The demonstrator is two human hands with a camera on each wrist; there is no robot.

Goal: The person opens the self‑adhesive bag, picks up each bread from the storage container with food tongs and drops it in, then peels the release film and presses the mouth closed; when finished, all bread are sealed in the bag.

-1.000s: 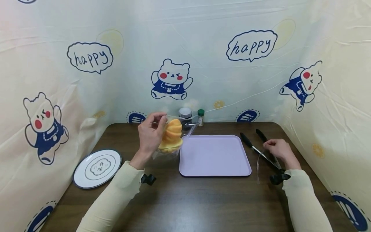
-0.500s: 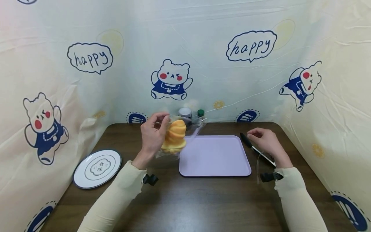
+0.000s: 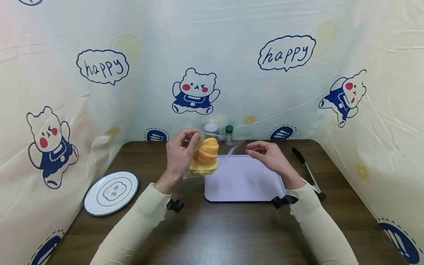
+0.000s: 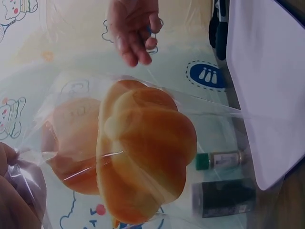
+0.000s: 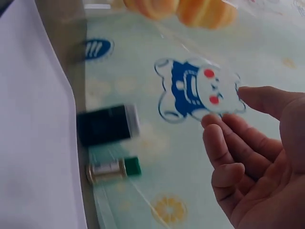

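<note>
My left hand (image 3: 180,154) pinches the edge of a clear plastic bag (image 4: 214,112), above the table's back half. Inside the bag are golden bread rolls (image 3: 206,156) with ridged tops. The left wrist view shows one roll in front of another, and the bag's gathered plastic at the fingers of my left hand (image 4: 19,195). To the right of the bag, my right hand (image 3: 271,156) is over the tray's back right part. It holds nothing, and its fingers bend loosely in the right wrist view. A small gap separates it from the bag.
A lilac tray (image 3: 245,189) lies mid-table. Black-handled tongs (image 3: 308,171) lie to its right, partly behind my right arm. A white plate (image 3: 110,178) with a dark rim sits at left. Behind the bag stand a dark jar (image 5: 107,125) and a green-capped small bottle (image 3: 229,133).
My right hand has moved left, away from the tongs, toward the bag. My left hand has shifted slightly right, carrying the bag of bread rolls with it.
</note>
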